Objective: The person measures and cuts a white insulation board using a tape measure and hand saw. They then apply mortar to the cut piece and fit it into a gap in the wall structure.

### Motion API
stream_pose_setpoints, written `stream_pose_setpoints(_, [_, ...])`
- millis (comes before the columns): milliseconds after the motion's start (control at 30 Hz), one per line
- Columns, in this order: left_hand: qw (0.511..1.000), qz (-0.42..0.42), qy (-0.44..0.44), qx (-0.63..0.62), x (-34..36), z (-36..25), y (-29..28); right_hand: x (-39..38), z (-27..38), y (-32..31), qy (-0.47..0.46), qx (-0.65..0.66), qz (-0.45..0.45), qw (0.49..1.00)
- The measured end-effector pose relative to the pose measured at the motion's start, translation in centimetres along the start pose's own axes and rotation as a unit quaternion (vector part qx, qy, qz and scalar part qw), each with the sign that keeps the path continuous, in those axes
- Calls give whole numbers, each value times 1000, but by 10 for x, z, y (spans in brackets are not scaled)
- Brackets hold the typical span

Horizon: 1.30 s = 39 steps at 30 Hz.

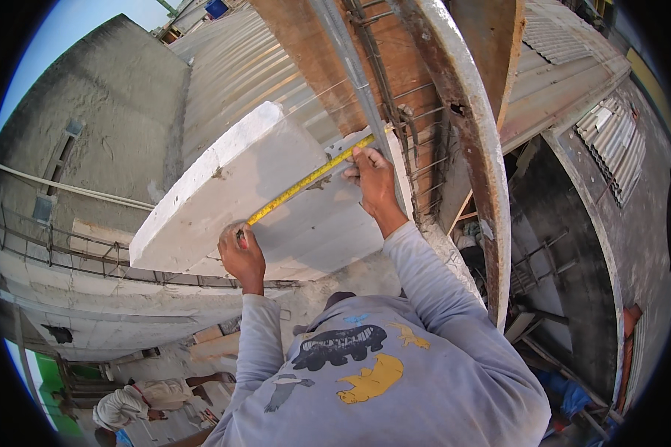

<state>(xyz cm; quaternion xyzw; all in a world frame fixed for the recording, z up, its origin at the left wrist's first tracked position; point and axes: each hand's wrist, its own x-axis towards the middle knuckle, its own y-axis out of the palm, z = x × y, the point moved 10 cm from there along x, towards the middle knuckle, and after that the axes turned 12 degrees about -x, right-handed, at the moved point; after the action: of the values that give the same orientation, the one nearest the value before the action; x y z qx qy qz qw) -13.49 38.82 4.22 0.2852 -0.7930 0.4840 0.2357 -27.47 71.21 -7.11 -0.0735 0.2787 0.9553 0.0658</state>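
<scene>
A yellow tape measure [298, 186] is drawn out slantwise along the face of a white block wall [238, 167]. My left hand [243, 259] is closed around its case at the lower left end; only a bit of red shows between the fingers. Farther up and to the right, my right hand [374, 179] pinches the blade near its far end, against the wall's right edge. Beyond those fingers the blade's tip reaches a grey upright pipe [354, 67] beside the steel bars. Both grey sleeves come up from below.
Reinforcing bars [425, 119] stand in front of brown formwork boards [395, 59] on the right. A rusty curved-looking beam [488, 149] runs close to my right arm. Bar cages [89, 261] lie along the left. Another person [145, 398] bends down at the lower left.
</scene>
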Motion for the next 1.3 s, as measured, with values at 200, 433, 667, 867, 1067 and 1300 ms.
stream_pose_setpoints(200, [1000,-1,-7,-11,1,-6,-1,3,0,-3,2,-10,2,1000])
stream_pose_setpoints(433, [1000,0,-5,5,2,-4,-1,0,1,0,2,-1,0,1000])
stream_pose_setpoints(667, [1000,-4,-10,1,3,-2,-1,1,1,-1,2,-3,-4,1000])
stream_pose_setpoints(867, [1000,2,-26,-9,3,-1,0,2,0,-3,0,-2,-10,1000])
stream_pose_setpoints(1067, [1000,4,-15,-13,2,-3,0,1,1,-1,1,-5,4,1000])
stream_pose_setpoints(1300, [1000,-5,-8,-4,3,-3,0,3,2,0,-3,-11,3,1000])
